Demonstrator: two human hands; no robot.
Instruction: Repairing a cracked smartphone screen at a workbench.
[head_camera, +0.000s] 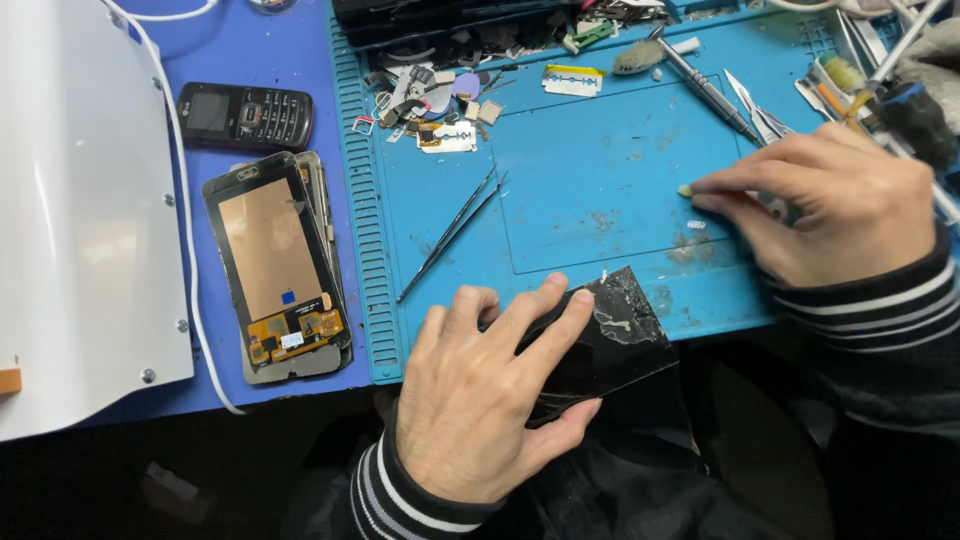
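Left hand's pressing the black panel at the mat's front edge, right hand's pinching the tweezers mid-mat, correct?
Not quite. In the head view the right hand pinches a small pale bit; the tweezers lie untouched on the mat. The left hand does press the black panel.

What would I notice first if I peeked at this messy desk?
Probably the two hands on the blue mat: the left hand presses down a cracked black glass panel at the mat's near edge, while the right hand pinches a tiny pale bit. Left of the mat lies an opened phone screen, with an old black keypad phone above it.
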